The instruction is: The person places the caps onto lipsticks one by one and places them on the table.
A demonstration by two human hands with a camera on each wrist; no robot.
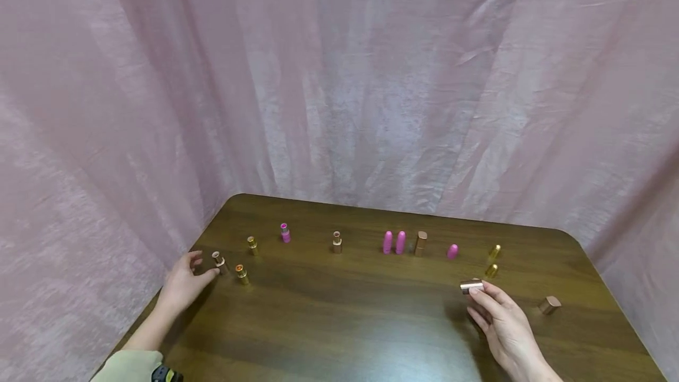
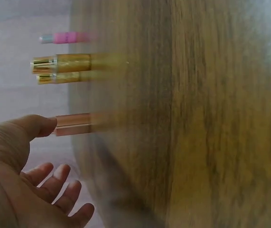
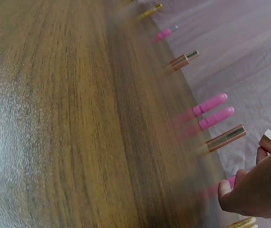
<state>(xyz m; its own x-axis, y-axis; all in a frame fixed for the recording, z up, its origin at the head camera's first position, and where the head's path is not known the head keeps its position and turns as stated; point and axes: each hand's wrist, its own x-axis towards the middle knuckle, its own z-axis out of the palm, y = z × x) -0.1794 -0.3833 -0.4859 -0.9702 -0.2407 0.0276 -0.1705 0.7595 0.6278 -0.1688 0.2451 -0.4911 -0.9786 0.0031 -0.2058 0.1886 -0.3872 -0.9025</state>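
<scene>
My right hand (image 1: 504, 326) pinches a rose-gold lipstick cap (image 1: 471, 286) between thumb and fingers, raised over the table's right side. The cap (image 3: 268, 140) also shows at the fingertips in the right wrist view. At the far left, my left hand (image 1: 185, 283) spreads its thumb and fingers around an uncapped rose-gold lipstick (image 1: 218, 260) standing upright. In the left wrist view the thumb tip overlaps the top of this lipstick (image 2: 73, 123), while the other fingers are apart from it. Two uncapped gold lipsticks (image 1: 241, 274) stand close by.
Along the back stand an uncapped pink lipstick (image 1: 285, 233), an uncapped rose-gold lipstick (image 1: 337, 242), two capped pink lipsticks (image 1: 400, 242) and a capped rose-gold lipstick (image 1: 421, 243). To the right are a pink cap (image 1: 452, 252), two gold caps (image 1: 492, 270) and another rose-gold cap (image 1: 549, 305).
</scene>
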